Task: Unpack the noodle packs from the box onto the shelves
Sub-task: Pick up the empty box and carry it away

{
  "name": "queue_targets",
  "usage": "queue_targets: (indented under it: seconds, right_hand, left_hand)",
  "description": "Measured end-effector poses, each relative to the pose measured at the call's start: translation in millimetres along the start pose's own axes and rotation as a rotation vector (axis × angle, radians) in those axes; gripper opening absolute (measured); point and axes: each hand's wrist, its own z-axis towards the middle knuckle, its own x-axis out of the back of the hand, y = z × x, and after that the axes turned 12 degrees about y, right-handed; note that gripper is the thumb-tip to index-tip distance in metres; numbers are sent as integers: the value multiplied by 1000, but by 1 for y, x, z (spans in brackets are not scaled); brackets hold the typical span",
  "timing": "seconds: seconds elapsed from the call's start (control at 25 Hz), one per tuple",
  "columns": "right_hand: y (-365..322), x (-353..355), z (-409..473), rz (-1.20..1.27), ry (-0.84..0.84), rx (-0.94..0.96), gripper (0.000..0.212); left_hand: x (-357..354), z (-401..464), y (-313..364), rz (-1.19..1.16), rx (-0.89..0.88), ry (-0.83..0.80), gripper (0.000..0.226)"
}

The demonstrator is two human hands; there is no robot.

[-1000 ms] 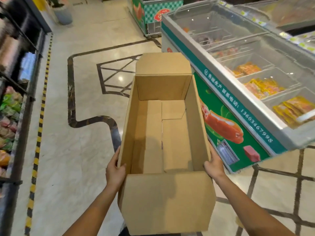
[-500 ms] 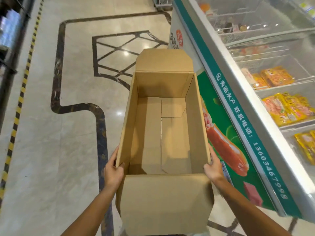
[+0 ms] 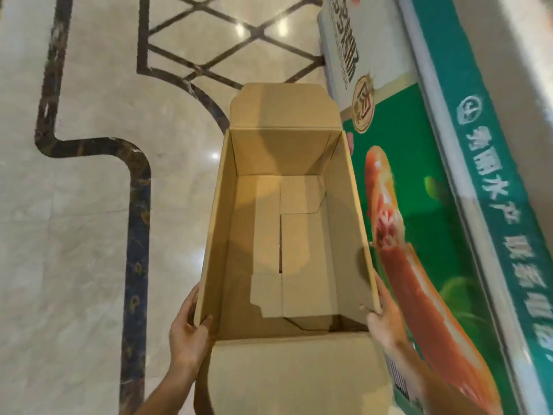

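Observation:
A long brown cardboard box [image 3: 344, 223] is held in front of me above the floor, its top flaps folded outward. Its inside is bare; only the folded bottom flaps show, and no noodle packs are in view. My left hand [image 3: 188, 327] grips the box's left wall near the close end, thumb hooked over the rim. My right hand [image 3: 386, 322] presses against the right wall near the close corner. The near flap hangs down toward me between my forearms.
A chest freezer [image 3: 466, 205] with a green side panel and a sausage picture runs along the right, close to the box. Pale marble floor [image 3: 74, 235] with dark inlaid lines spreads to the left and ahead.
The view has tilted down and moved forward along the freezer; the shelves on the left and the freezer's glass top have left the frame. Both hands keep the same hold on the box.

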Motion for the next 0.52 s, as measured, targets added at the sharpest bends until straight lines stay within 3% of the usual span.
queue_targets:
  seconds: [0.2, 0.4, 0.52]
  right_hand:
    - [54, -47, 107, -69, -20, 23, 88]
    - [97, -72, 165, -84, -89, -9, 89]
    - [125, -82, 189, -130, -61, 75, 86]
  left_hand:
    - [-111, 66, -64, -29, 120, 18, 60]
    - [-178, 104, -123, -46, 122, -32, 66]
    - [-209, 112, -156, -34, 128, -23, 72]
